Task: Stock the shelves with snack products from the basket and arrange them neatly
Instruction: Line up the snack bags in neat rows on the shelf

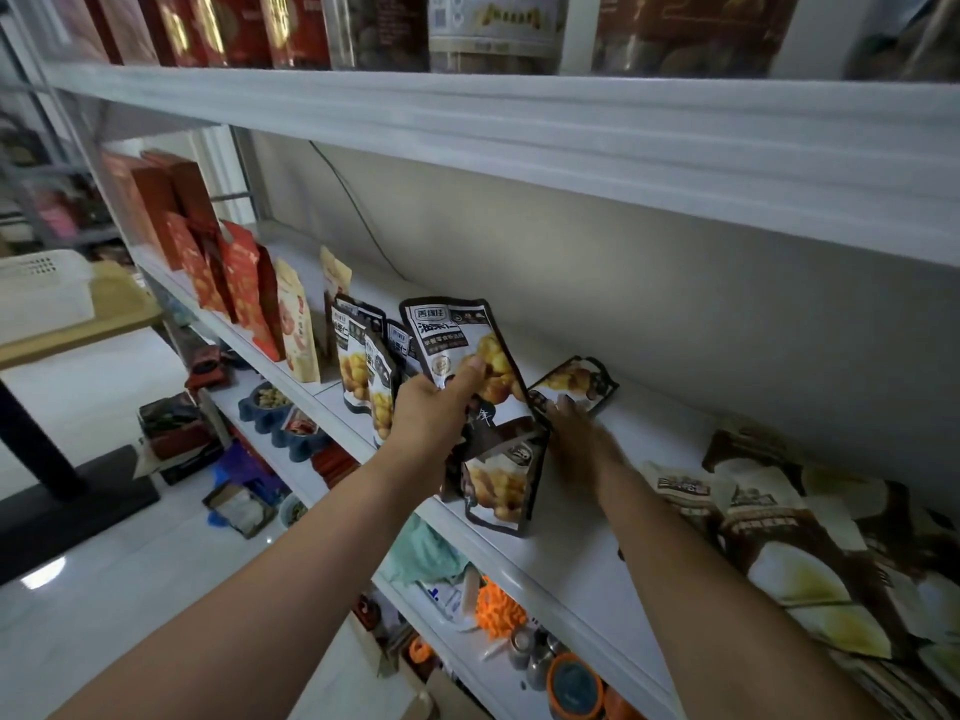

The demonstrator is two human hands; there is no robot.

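The snack pouch (pixel 457 340) is upright above the middle shelf (pixel 571 563), pinched by the left hand (pixel 431 413) with the thumb on its front and the arm stretched forward. Just right, the right hand (pixel 576 433) reaches farther, its blurred fingers fairly straight on a flat pouch (pixel 582 379). Matching pouches (pixel 358 366) stand to the left.

The right hand (pixel 575 433) is blurred, so whether it grips the flat pouch (pixel 579 381) seems unclear.

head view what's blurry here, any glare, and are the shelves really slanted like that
Head view: the right hand is motion-blurred, the left hand and its pouch sharper; top-shelf boxes are soft; the floor shows a glare patch; the shelf edge slants from wide-angle distortion.
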